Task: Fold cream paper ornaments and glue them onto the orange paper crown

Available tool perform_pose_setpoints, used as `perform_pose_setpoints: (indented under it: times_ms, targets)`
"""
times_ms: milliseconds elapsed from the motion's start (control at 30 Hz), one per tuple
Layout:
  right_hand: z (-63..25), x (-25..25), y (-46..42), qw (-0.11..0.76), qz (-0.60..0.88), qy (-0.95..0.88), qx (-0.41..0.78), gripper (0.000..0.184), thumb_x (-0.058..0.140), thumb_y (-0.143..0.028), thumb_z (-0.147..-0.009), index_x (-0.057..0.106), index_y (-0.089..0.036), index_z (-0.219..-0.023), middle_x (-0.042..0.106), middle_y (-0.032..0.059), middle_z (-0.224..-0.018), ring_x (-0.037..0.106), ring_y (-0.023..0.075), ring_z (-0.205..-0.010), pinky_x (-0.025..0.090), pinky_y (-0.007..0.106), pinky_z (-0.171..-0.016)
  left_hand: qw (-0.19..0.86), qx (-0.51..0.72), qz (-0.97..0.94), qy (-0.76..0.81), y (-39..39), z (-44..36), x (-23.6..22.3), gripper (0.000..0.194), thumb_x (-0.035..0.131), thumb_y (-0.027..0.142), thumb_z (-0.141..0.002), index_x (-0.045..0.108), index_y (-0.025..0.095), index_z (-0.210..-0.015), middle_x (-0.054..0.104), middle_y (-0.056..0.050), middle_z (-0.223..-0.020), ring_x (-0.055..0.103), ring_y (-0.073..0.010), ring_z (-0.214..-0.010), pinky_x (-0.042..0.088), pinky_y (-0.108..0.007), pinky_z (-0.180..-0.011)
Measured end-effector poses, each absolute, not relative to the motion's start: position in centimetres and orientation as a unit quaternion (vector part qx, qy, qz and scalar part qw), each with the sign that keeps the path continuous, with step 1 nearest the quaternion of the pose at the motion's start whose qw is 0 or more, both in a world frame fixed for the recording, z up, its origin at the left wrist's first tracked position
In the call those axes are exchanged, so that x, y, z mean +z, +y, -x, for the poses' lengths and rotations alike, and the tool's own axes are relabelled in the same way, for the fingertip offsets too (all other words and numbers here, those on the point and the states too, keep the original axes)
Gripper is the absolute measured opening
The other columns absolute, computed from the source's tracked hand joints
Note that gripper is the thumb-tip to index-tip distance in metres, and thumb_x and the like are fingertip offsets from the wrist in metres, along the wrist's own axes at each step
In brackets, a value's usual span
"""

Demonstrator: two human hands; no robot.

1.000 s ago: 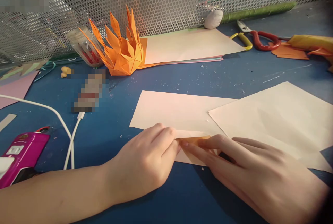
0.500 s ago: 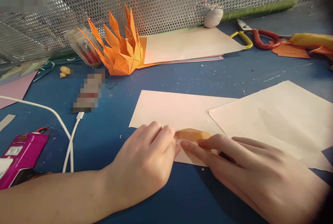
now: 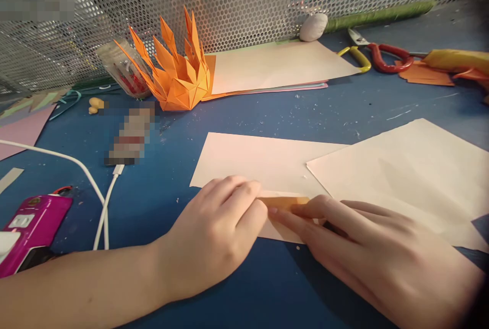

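Note:
Between my two hands lies a small folded piece of orange paper, low over a pale paper sheet. My left hand is closed at its left end, the fingertips curled out of sight. Thumb and index finger of my right hand pinch its right end. Much of the folded paper is hidden by the fingers. A second pale sheet overlaps the first and reaches under my right hand.
An orange folded-paper model with tall points stands at the back left, beside a tilted jar. Red-handled scissors, a white stone-like lump and stacked paper lie behind. A white cable and magenta power strip are left.
The orange paper bowed upward half a second ago and is now flatter and straighter. My left hand has shifted slightly right along it; my right hand has stayed nearly still.

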State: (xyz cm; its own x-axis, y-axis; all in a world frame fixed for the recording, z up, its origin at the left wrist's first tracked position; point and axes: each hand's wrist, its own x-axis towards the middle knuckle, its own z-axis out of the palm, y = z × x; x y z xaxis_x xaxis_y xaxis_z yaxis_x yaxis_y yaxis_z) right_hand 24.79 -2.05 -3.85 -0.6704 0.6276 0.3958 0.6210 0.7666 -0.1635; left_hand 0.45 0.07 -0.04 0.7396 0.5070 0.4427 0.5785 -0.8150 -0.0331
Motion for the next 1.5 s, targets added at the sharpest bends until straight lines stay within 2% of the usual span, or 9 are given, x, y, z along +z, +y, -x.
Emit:
perform_pose_setpoints:
  times_ms: [167,367,533,667,867,1067,1233,1367,1500]
  targets:
    - [-24.9,-3.0,-1.8,0.229,0.328,-0.915,0.064,0.030,0.042,-0.015,-0.105,0.066,-0.023,-0.121,0.071,0.0074,-0.106,0.069,0.0173,-0.074,0.053,0.028,-0.063,0.062,-0.232,0.929,-0.284,0.3,-0.4,-0.2,0.019,0.049,0.008,-0.105,0.066,0.007,-0.113,0.079,-0.010,-0.096,0.074,-0.0215,-0.089,0.063,-0.036,-0.082]
    - [-24.6,-2.9,-1.6,0.270,0.390,-0.880,-0.002,0.035,0.049,-0.015,-0.101,0.057,-0.026,-0.134,0.062,0.0074,-0.107,0.065,0.0203,-0.082,0.054,0.031,-0.071,-0.013,-0.246,0.917,-0.313,0.5,-0.3,-0.5,0.020,0.052,0.005,-0.102,0.071,0.009,-0.099,0.078,-0.011,-0.099,0.071,-0.0208,-0.088,0.063,-0.035,-0.082]
    - [-24.5,-2.9,-0.6,0.276,0.380,-0.879,0.084,0.013,0.052,-0.024,-0.102,0.063,-0.027,-0.108,0.061,0.0056,-0.103,0.064,0.0205,-0.089,0.054,0.033,-0.076,-0.082,-0.255,0.904,-0.332,0.6,-0.1,-0.4,0.021,0.056,0.007,-0.100,0.064,0.015,-0.082,0.078,-0.011,-0.104,0.070,-0.0201,-0.093,0.060,-0.034,-0.091]
    - [-24.7,-2.6,-0.2,0.281,0.389,-0.861,0.167,0.017,0.050,-0.034,-0.107,0.065,-0.029,-0.101,0.066,0.0043,-0.105,0.064,0.0206,-0.101,0.055,0.033,-0.081,-0.137,-0.266,0.887,-0.350,0.8,0.0,-0.8,0.024,0.057,0.005,-0.097,0.058,0.019,-0.078,0.076,-0.006,-0.101,0.068,-0.0183,-0.093,0.059,-0.032,-0.088]
    - [-24.5,-2.3,0.0,0.283,0.416,-0.845,0.183,0.014,0.052,-0.027,-0.105,0.061,-0.028,-0.095,0.068,0.0012,-0.092,0.067,0.0159,-0.080,0.056,0.026,-0.066,-0.213,-0.278,0.863,-0.365,1.1,0.1,-0.7,0.024,0.062,0.006,-0.096,0.059,0.019,-0.076,0.072,-0.002,-0.091,0.067,-0.0163,-0.089,0.056,-0.029,-0.084]
    - [-24.3,-2.2,-0.1,0.332,0.418,-0.801,0.270,0.010,0.057,-0.018,-0.098,0.055,-0.028,-0.097,0.066,-0.0051,-0.073,0.061,0.0111,-0.051,0.049,0.020,-0.043,-0.240,-0.271,0.837,-0.411,1.2,0.0,-0.4,0.024,0.073,0.006,-0.088,0.067,0.015,-0.110,0.072,-0.002,-0.097,0.069,-0.0162,-0.089,0.056,-0.029,-0.082]
    - [-24.7,-2.6,0.1,0.365,0.411,-0.784,0.288,0.008,0.059,-0.030,-0.102,0.060,-0.031,-0.111,0.070,0.0000,-0.093,0.071,0.0149,-0.075,0.051,0.022,-0.050,-0.234,-0.287,0.848,-0.380,1.4,0.0,-0.2,0.021,0.070,0.005,-0.093,0.064,0.018,-0.078,0.067,0.004,-0.072,0.062,-0.0135,-0.076,0.051,-0.023,-0.073]
    - [-25.4,-2.2,0.7,0.341,0.372,-0.839,0.206,0.009,0.061,-0.025,-0.103,0.067,-0.031,-0.099,0.070,-0.0034,-0.084,0.068,0.0116,-0.075,0.052,0.024,-0.065,-0.170,-0.341,0.860,-0.340,1.1,0.1,0.1,0.023,0.067,0.003,-0.095,0.065,0.018,-0.078,0.064,0.003,-0.069,0.058,-0.0126,-0.069,0.050,-0.025,-0.071]
    - [-26.4,-1.2,0.6,0.340,0.274,-0.899,0.042,0.022,0.053,-0.014,-0.106,0.069,-0.026,-0.114,0.077,-0.0012,-0.087,0.070,0.0149,-0.082,0.049,0.037,-0.083,-0.002,-0.347,0.891,-0.292,0.4,0.6,0.3,0.017,0.062,0.007,-0.100,0.071,0.018,-0.092,0.069,0.001,-0.072,0.055,-0.0157,-0.069,0.046,-0.032,-0.066]
